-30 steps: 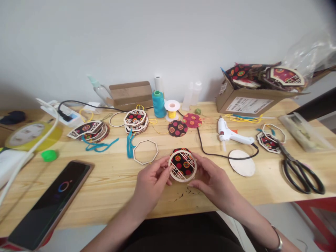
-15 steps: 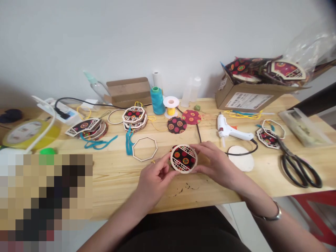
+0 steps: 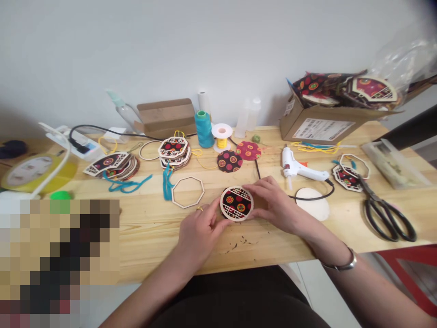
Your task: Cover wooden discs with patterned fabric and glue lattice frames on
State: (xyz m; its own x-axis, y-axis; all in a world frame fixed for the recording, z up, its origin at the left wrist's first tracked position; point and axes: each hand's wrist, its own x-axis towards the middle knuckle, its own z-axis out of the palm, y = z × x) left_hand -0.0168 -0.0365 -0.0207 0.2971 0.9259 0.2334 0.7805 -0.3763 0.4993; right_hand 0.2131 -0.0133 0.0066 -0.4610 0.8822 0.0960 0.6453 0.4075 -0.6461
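Observation:
Between my two hands is a round ornament [image 3: 236, 203], a pale wooden lattice frame over dark fabric with red and orange circles. My left hand [image 3: 202, 228] grips its left edge, thumb below and fingers behind. Closed on its right edge is my right hand [image 3: 278, 205], with thumb and fingers at the rim. Just beyond lie a dark patterned fabric circle [image 3: 230, 161] and a red fabric circle [image 3: 249, 151], overlapping. An octagonal wooden frame [image 3: 188, 192] rests left of the ornament. To the right lies a white disc [image 3: 311, 205], crossed by a black cord.
A white glue gun [image 3: 302, 169] and black-handled scissors [image 3: 387, 214] lie at right. Behind them stands a cardboard box [image 3: 317, 124] of ornaments. Teal thread [image 3: 204, 130] and a yellow spool [image 3: 221, 136] stand at the back. Stacked octagonal ornaments [image 3: 174, 151] sit left of them. Dark scraps [image 3: 242, 241] lie in front.
The round ornament has turned slightly in my hands, its lattice bands now lying closer to level. Both hands still hold it, and the whole view has shifted a little.

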